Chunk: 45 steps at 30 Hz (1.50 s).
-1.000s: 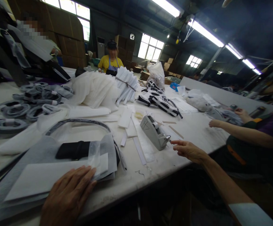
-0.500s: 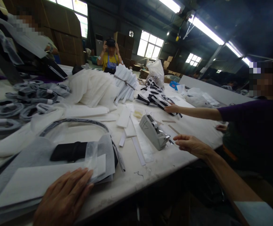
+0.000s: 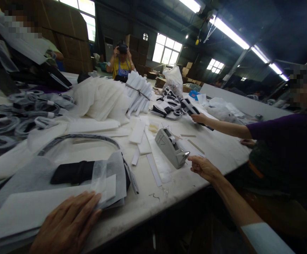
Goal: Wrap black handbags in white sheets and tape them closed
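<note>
My left hand (image 3: pixel 70 220) lies flat, fingers stretched, on a white sheet (image 3: pixel 26 204) over a bag that is partly wrapped in thin translucent paper (image 3: pixel 119 176). A black strap piece (image 3: pixel 72 172) shows between the wrapping layers. The bag's curved handle (image 3: pixel 90 137), covered in clear plastic, arches behind it. My right hand (image 3: pixel 203 168) is at the toothed front end of a grey tape dispenser (image 3: pixel 169 148), thumb and index finger pinched together. Whether tape is between those fingers is too small to make out.
Plastic-wrapped coiled straps (image 3: pixel 4 123) lie at left, near stacked white foam sheets (image 3: pixel 100 97) and a tied bundle of white rolls (image 3: pixel 139 91). At right, a co-worker's hand (image 3: pixel 199 119) holds a black-and-white strap piece. Paper strips (image 3: pixel 154 169) lie by the dispenser.
My right hand has moved left and slightly down to the dispenser's front end, its fingers closing. My left hand stays on the sheet. The co-worker's hand has lifted a strap piece.
</note>
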### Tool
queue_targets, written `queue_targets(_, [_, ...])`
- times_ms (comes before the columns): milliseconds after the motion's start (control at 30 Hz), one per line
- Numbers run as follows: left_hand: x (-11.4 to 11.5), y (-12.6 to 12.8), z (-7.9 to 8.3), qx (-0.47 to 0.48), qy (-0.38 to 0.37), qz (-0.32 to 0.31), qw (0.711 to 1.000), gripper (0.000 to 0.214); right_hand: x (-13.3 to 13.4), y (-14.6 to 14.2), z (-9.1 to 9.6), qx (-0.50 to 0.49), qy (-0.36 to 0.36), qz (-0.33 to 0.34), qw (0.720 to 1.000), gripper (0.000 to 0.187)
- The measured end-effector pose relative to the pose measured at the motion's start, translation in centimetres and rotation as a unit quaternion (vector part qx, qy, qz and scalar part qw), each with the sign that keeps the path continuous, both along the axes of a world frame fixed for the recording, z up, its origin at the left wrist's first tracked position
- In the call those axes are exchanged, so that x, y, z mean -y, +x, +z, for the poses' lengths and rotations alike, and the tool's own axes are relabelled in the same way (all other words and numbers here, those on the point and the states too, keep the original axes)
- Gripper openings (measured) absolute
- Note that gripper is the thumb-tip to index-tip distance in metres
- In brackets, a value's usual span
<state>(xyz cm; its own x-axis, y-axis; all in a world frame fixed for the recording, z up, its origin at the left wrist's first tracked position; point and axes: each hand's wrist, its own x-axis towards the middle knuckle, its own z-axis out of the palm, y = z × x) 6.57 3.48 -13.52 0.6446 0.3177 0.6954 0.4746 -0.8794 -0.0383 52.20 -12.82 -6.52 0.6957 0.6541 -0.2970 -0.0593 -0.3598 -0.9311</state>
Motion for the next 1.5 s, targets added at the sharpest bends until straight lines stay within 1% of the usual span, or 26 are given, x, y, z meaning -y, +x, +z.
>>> queue_targets(133, [0.0,-0.1,-0.2,0.001,0.000,0.005,1.000,0.042,0.6,0.2,-1.7,0.036,-0.043,-0.031,0.998,0.032])
queue_targets(233, [0.1,0.0,-0.3,-0.003,-0.008,0.004,1.000,0.043,1.8,0.0,-1.7,0.034,-0.058,-0.022,0.997,0.030])
queue_targets(333, [0.1,0.0,-0.4,-0.003,-0.023,0.004,1.000,0.043,2.7,-0.6,-0.8,0.010,-0.039,0.013,0.999,0.030])
queue_targets(400, [0.1,0.1,-0.3,-0.001,-0.022,-0.001,1.000,0.043,2.8,-1.2,0.1,-0.008,-0.020,0.031,0.999,0.034])
queue_targets(467, [0.1,0.1,-0.1,0.002,-0.010,0.003,1.000,0.042,2.5,-2.0,0.9,-0.028,-0.002,0.049,0.998,0.037])
queue_targets(567, [0.3,0.2,0.5,-0.003,0.004,0.013,1.000,0.042,1.5,-3.5,1.8,-0.049,0.015,0.100,0.994,0.037])
queue_targets(700, [0.5,0.4,1.4,-0.007,0.010,0.016,1.000,0.041,0.6,-5.7,2.9,-0.051,-0.012,0.180,0.982,0.035])
queue_targets(767, [0.6,0.5,1.7,-0.008,0.012,0.016,1.000,0.040,0.9,-6.5,3.3,-0.057,-0.030,0.209,0.976,0.035])
queue_targets(833, [0.7,0.6,1.9,-0.011,0.009,0.018,1.000,0.039,2.0,-7.1,3.1,-0.066,-0.040,0.217,0.973,0.034])
queue_targets(933, [0.9,0.7,1.6,-0.011,-0.001,0.026,1.000,0.042,4.8,-7.6,1.6,-0.074,-0.049,0.178,0.980,0.032])
queue_targets(1033, [1.0,0.6,1.1,-0.015,-0.021,0.030,0.999,0.044,7.6,-7.5,-1.3,-0.076,-0.060,0.095,0.991,0.038])
queue_targets(1100, [1.0,0.5,0.9,-0.017,-0.035,0.031,0.999,0.043,8.7,-7.2,-3.5,-0.079,-0.061,0.030,0.995,0.045])
queue_targets(1167, [1.0,0.4,1.0,-0.015,-0.038,0.033,0.999,0.041,9.0,-6.6,-5.4,-0.077,-0.060,-0.019,0.995,0.050])
queue_targets(1267, [1.0,0.5,1.3,-0.013,-0.028,0.030,0.999,0.041,9.0,-5.8,-7.6,-0.060,-0.066,-0.055,0.994,0.052])
queue_targets(1400, [1.0,0.7,1.5,-0.013,-0.016,0.029,0.999,0.044,9.4,-5.1,-9.5,-0.024,-0.101,-0.094,0.990,0.050])
queue_targets(1500, [1.0,0.7,1.4,-0.011,-0.015,0.021,1.000,0.043,10.7,-4.6,-10.4,-0.009,-0.117,-0.119,0.986,0.048])
